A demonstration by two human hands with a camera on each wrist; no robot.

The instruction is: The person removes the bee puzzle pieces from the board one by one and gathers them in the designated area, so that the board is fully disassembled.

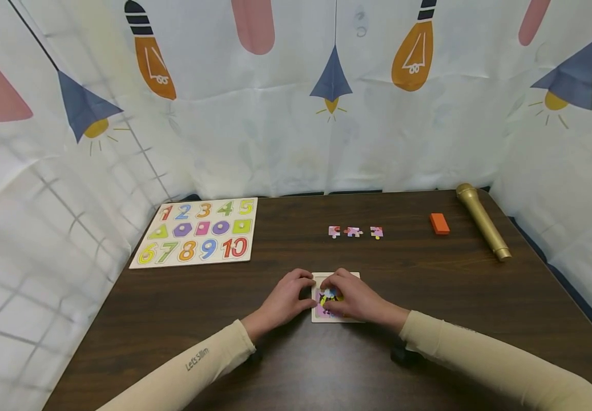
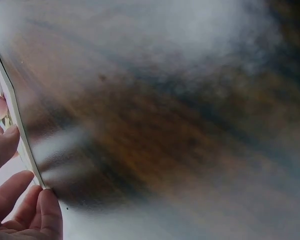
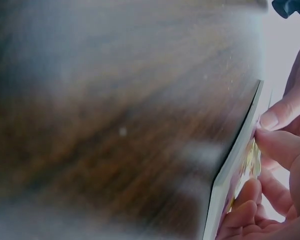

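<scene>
A small jigsaw puzzle board [image 1: 337, 320] with a pale frame lies on the dark table, holding a pink picture with yellow, black and blue in it. My left hand [image 1: 288, 297] holds the board's left edge, thumb low and fingers near the upper corner. My right hand [image 1: 359, 299] bends over the picture, thumb and fingertips down on it, covering much of the right side. In the right wrist view the right thumb [image 3: 280, 145] touches the board; whether the fingers pinch a piece is hidden. Loose puzzle pieces [image 1: 353, 232] lie farther back in a row.
On the left lies a number and shape board [image 1: 246, 240] with several coloured knobbed pieces. An orange block [image 1: 439, 224] and a gold microphone [image 1: 483, 221] sit at the back right. A patterned curtain [image 1: 285, 131] hangs behind the table [image 1: 198, 308].
</scene>
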